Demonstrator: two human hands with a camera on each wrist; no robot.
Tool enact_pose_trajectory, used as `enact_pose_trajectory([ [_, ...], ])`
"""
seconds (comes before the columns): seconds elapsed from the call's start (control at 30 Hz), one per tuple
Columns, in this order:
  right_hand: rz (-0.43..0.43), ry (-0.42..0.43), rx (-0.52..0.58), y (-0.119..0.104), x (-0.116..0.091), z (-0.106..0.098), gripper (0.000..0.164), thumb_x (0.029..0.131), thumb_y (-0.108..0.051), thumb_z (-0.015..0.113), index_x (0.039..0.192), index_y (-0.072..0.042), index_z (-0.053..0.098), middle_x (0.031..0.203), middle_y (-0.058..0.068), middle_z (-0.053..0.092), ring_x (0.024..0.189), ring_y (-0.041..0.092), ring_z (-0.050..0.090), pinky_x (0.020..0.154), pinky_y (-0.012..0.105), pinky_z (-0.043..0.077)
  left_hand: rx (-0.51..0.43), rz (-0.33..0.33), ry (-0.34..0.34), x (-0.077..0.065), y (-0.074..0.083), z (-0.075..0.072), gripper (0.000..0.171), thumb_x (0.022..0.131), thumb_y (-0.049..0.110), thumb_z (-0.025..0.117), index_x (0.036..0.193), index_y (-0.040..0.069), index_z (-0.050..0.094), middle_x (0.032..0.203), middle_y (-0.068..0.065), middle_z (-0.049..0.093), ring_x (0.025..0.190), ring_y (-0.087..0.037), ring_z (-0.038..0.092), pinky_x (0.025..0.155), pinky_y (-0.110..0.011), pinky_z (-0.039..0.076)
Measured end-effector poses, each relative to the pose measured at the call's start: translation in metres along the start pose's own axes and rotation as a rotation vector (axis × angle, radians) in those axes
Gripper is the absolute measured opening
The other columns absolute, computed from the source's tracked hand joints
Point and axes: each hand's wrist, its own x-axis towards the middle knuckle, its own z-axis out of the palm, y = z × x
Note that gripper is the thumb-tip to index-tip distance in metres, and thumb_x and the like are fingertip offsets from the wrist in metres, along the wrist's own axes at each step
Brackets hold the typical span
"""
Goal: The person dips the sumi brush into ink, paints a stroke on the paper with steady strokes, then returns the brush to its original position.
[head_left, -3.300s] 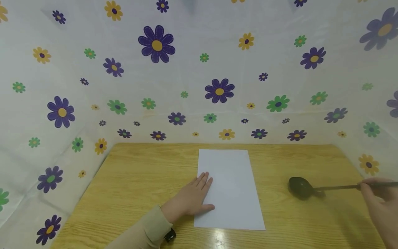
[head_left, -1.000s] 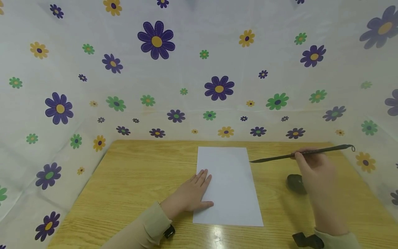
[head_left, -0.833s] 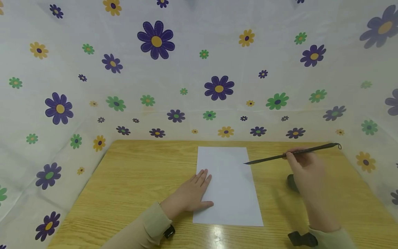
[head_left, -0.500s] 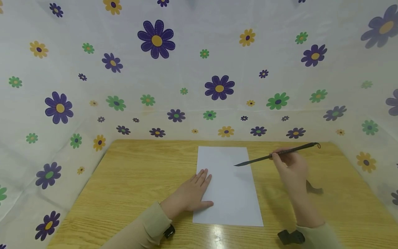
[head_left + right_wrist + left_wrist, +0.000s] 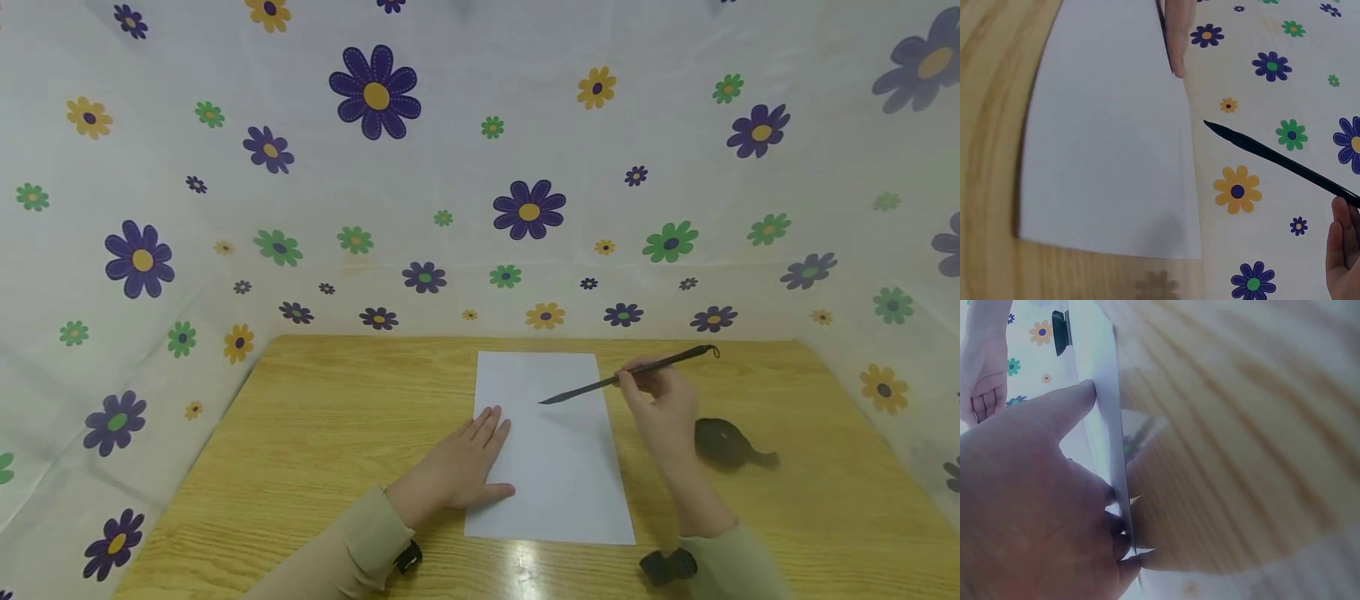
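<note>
Brush [image 5: 580,390] in right hand [image 5: 663,412], dark object [image 5: 724,443] beside.

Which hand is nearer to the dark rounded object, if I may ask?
Right: the right hand is beside the dark rounded object; the left hand is farther left, on the paper.

My left hand [image 5: 459,471] lies flat, palm down, thumb spread wide, while my right hand [image 5: 663,412] is raised in a pinch.

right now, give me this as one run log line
left hand: on edge of paper; right hand: holds brush over paper; paper: blank; dark object: on table, right of paper
</note>
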Motion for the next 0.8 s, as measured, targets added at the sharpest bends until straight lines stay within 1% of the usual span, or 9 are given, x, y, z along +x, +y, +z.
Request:
enact_pose_trajectory([
  [0.07,0.019,-0.010,-0.009,0.001,-0.002,0.003,0.005,0.096,0.007,0.069,0.101,0.009,0.071,0.095,0.023,0.076,0.079,-0.010,0.067,0.076,0.006,0.055,-0.001,-0.001,0.001,0.000,0.000,-0.001,0.094,0.103,0.065,0.054,0.170,0.007,0.023,0.179,-0.015,0.013,0.167,-0.029,0.017,0.136,-0.043,0.024],
  [0.1,0.028,-0.014,-0.015,0.002,-0.003,0.004,0.006,0.096,0.006,0.069,0.102,0.008,0.071,0.096,0.024,0.075,0.079,-0.011,0.066,0.077,0.006,0.054,-0.002,-0.002,0.001,0.000,0.000,-0.001,0.094,0.103,0.065,0.054,0.170,0.007,0.023,0.179,-0.015,0.013,0.167,-0.029,0.017,0.136,-0.043,0.024],
  [0.2,0.039,-0.022,-0.010,0.004,-0.006,0.009,0.006,0.097,0.005,0.070,0.103,0.008,0.070,0.098,0.024,0.075,0.080,-0.012,0.066,0.079,0.005,0.053,0.001,-0.002,0.001,0.000,0.000,0.000,0.093,0.104,0.065,0.053,0.170,0.007,0.022,0.179,-0.015,0.013,0.167,-0.029,0.016,0.136,-0.043,0.024],
  [0.4,0.012,-0.013,0.027,0.007,-0.010,0.017,0.007,0.096,0.008,0.070,0.102,0.010,0.071,0.097,0.027,0.076,0.078,-0.013,0.066,0.078,0.005,0.054,-0.003,0.001,-0.003,0.000,0.000,0.001,0.093,0.104,0.065,0.053,0.170,0.007,0.022,0.179,-0.016,0.012,0.167,-0.029,0.016,0.136,-0.042,0.023],
  [0.6,0.049,-0.027,0.008,0.005,-0.012,0.022,0.008,0.097,0.005,0.071,0.105,0.008,0.072,0.099,0.024,0.077,0.079,-0.012,0.065,0.079,0.004,0.052,-0.009,0.005,0.003,0.000,-0.001,0.001,0.093,0.104,0.064,0.054,0.170,0.006,0.022,0.179,-0.016,0.012,0.167,-0.030,0.016,0.136,-0.044,0.023],
  [0.8,0.046,-0.037,-0.002,0.008,-0.012,0.025,0.008,0.098,0.003,0.071,0.105,0.006,0.072,0.101,0.022,0.077,0.080,-0.012,0.064,0.078,0.004,0.052,-0.011,0.013,0.002,0.002,-0.002,0.003,0.094,0.104,0.065,0.053,0.170,0.006,0.021,0.179,-0.017,0.011,0.167,-0.032,0.015,0.136,-0.045,0.023],
])
